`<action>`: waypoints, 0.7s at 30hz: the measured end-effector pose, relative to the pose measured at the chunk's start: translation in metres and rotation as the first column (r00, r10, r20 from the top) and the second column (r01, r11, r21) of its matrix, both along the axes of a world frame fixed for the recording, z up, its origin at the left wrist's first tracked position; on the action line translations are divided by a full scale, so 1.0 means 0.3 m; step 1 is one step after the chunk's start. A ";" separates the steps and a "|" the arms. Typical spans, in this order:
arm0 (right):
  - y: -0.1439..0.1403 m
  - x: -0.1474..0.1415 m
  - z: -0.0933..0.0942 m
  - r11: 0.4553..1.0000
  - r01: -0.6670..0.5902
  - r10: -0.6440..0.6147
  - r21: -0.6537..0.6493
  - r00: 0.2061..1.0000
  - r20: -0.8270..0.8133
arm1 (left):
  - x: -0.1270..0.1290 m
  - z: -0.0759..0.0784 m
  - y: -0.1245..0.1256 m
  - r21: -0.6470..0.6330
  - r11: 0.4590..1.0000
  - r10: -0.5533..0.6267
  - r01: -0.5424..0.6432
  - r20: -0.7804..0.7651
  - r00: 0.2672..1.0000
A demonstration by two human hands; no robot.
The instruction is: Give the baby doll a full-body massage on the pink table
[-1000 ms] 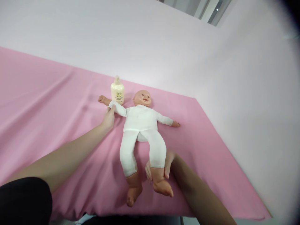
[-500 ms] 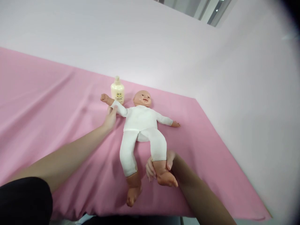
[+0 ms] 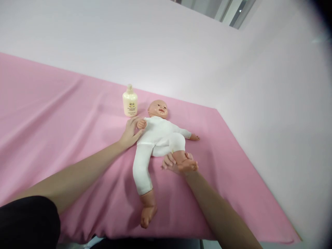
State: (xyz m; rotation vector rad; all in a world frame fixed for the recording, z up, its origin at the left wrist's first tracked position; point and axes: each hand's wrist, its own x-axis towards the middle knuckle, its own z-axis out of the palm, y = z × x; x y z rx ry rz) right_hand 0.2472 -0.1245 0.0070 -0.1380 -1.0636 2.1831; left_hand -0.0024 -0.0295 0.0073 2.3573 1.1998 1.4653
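A baby doll (image 3: 160,129) with a white cloth body lies on its back on the pink sheet (image 3: 85,114), its head toward the far edge. My left hand (image 3: 131,132) is closed around the doll's arm on the left, which is folded in against its chest; the doll's fist pokes up by my thumb. With its fingers wrapped round the doll's lower leg on the right, my right hand (image 3: 172,162) holds that leg bent, knee up over the belly. The doll's other leg (image 3: 142,169) lies stretched toward me. Its other arm (image 3: 186,133) rests out to the right.
A pale yellow pump bottle (image 3: 130,103) stands upright left of the doll's head, just beyond my left hand. White walls (image 3: 103,41) rise behind and to the right of the padded surface. The sheet shows creases at the left.
My left hand has folded the doll's arm from stretched outward to in against the chest. My right hand has pushed the held leg up toward the belly, bending its knee. The bottle stayed put.
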 end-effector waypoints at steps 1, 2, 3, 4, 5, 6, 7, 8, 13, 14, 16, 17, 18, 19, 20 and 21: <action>0.000 0.003 0.015 0.995 0.070 -0.072 -0.076 0.997 -0.018 | 0.001 0.006 -0.008 0.007 1.000 -0.011 0.012 -0.049 0.999; 0.001 0.007 0.029 0.978 0.141 -0.144 -0.154 0.989 -0.012 | 0.002 0.011 -0.015 0.016 0.999 -0.029 0.031 -0.096 0.995; 0.001 0.011 0.042 0.956 0.194 -0.198 -0.220 0.980 0.004 | 0.004 0.016 -0.022 0.024 0.998 -0.051 0.055 -0.140 0.989; 0.002 0.016 0.051 0.934 0.234 -0.236 -0.270 0.971 0.023 | 0.005 0.019 -0.027 0.028 0.997 -0.072 0.078 -0.181 0.981; 0.004 0.020 0.058 0.915 0.264 -0.264 -0.305 0.964 0.044 | 0.006 0.022 -0.032 0.026 0.995 -0.091 0.098 -0.216 0.972; 0.006 0.023 0.062 0.901 0.287 -0.281 -0.325 0.957 0.068 | 0.007 0.025 -0.035 0.017 0.993 -0.107 0.114 -0.245 0.964; 0.008 0.025 0.063 0.891 0.305 -0.291 -0.336 0.952 0.095 | 0.008 0.027 -0.038 0.003 0.992 -0.120 0.126 -0.269 0.956; 0.010 0.025 0.062 0.886 0.317 -0.293 -0.339 0.948 0.122 | 0.010 0.030 -0.040 -0.011 0.991 -0.130 0.133 -0.287 0.949; 0.017 0.022 0.044 0.884 0.327 -0.270 -0.336 0.941 0.206 | 0.016 0.039 -0.043 -0.029 0.987 -0.160 0.159 -0.321 0.933; 0.018 0.023 0.042 0.885 0.325 -0.265 -0.332 0.940 0.213 | 0.016 0.038 -0.043 -0.027 0.986 -0.163 0.164 -0.323 0.932; 0.020 0.026 0.041 0.891 0.316 -0.255 -0.326 0.943 0.216 | 0.015 0.035 -0.041 -0.013 0.986 -0.161 0.165 -0.309 0.937; 0.020 0.028 0.043 0.897 0.306 -0.249 -0.319 0.946 0.206 | 0.014 0.033 -0.039 0.001 0.987 -0.153 0.160 -0.287 0.946; 0.020 0.029 0.044 0.906 0.289 -0.239 -0.310 0.953 0.187 | 0.012 0.029 -0.036 0.015 0.989 -0.140 0.149 -0.254 0.957; 0.018 0.030 0.045 0.919 0.262 -0.222 -0.294 0.962 0.161 | 0.010 0.026 -0.032 0.028 0.991 -0.122 0.130 -0.206 0.971; 0.015 0.031 0.045 0.936 0.226 -0.196 -0.270 0.972 0.131 | 0.008 0.021 -0.026 0.035 0.994 -0.096 0.102 -0.141 0.985; 0.012 0.031 0.043 0.953 0.184 -0.164 -0.240 0.981 0.101 | 0.005 0.017 -0.019 0.033 0.997 -0.064 0.066 -0.059 0.996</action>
